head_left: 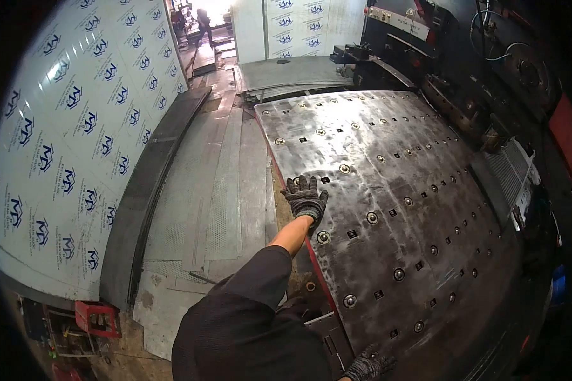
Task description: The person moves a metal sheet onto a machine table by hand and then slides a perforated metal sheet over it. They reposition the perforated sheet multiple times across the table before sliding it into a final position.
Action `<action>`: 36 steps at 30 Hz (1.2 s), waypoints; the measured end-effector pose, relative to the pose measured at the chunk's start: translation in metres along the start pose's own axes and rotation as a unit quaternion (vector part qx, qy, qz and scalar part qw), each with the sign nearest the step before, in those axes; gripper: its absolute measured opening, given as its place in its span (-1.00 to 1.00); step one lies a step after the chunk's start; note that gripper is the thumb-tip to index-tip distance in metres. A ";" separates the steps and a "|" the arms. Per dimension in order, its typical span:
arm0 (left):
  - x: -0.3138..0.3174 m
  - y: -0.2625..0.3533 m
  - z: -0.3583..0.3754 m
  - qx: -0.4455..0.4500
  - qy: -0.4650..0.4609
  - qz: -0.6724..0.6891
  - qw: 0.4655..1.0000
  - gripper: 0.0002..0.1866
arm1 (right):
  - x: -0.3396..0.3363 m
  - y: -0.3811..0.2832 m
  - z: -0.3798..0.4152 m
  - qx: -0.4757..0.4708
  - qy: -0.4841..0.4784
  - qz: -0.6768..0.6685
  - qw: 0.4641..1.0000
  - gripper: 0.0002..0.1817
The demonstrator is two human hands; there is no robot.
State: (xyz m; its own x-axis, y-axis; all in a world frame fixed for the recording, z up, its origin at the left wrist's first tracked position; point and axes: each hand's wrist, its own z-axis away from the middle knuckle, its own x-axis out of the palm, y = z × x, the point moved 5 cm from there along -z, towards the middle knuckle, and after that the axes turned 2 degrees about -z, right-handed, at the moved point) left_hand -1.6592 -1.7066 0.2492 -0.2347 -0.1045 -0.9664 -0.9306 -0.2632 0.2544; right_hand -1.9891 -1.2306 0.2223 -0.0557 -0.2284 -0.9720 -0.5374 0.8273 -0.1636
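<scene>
My left hand (306,199), in a dark knitted glove, lies flat with spread fingers on the near left edge of a large steel table top (356,193). It holds nothing. Round ball rollers (344,169) and small square holes dot the metal surface. At the bottom of the view, my right hand (370,366), gloved the same way, rests on the table's lower edge with its fingers stretched out. Part of it is cut off by the frame.
Stacked sheet metal (225,197) covers the floor on the left. White panels with blue logos (76,133) lean beyond a dark metal strip (152,184). A red stool (97,319) stands lower left. Dark machinery (451,101) lines the right. A distant person (204,26) is near the doorway.
</scene>
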 end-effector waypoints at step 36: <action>0.003 -0.001 -0.001 0.005 0.023 0.013 1.000 -0.16 | -0.001 -0.011 -0.002 -0.014 0.003 0.015 1.000 -0.26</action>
State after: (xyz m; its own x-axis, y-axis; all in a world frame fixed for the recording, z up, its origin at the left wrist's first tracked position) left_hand -1.6588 -1.7075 0.2462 -0.2452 -0.1557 -0.9569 -0.9275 -0.2495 0.2783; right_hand -1.9844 -1.2407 0.2259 -0.0782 -0.2065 -0.9753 -0.5587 0.8193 -0.1287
